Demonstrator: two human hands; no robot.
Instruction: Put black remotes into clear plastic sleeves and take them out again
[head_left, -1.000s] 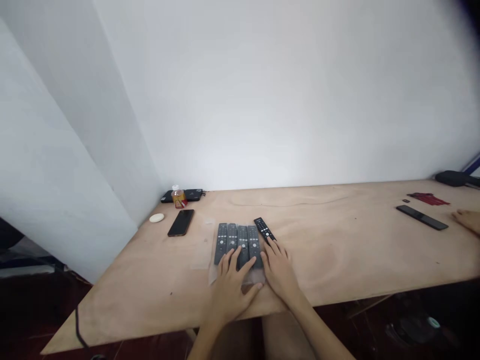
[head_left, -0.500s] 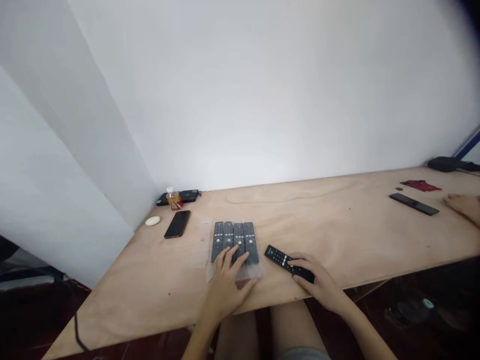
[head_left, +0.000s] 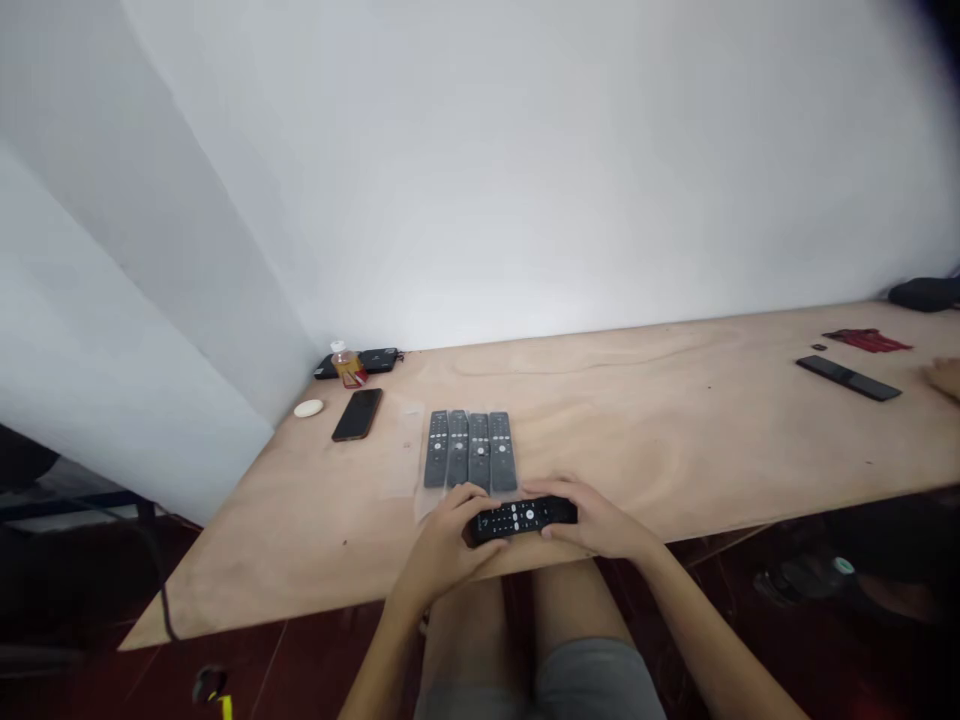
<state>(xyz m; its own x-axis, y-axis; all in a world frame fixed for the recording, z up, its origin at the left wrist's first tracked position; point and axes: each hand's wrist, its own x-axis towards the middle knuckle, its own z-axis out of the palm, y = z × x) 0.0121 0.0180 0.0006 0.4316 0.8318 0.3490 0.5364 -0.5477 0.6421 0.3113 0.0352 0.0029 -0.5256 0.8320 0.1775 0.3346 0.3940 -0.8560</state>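
A black remote control is held sideways just above the near edge of the wooden table. My left hand grips its left end and my right hand grips its right end, fingers curled around it. Just beyond lie several grey remotes side by side in a clear plastic sleeve, untouched by either hand.
A black phone, a white oval object, a small bottle and a black box sit at the table's back left. Far right lie a slim black remote, red items and another person's hand.
My right hand took the black remote from beside the grey row and brought it to the near edge. My left hand left the sleeved remotes and took hold of the black remote's other end.
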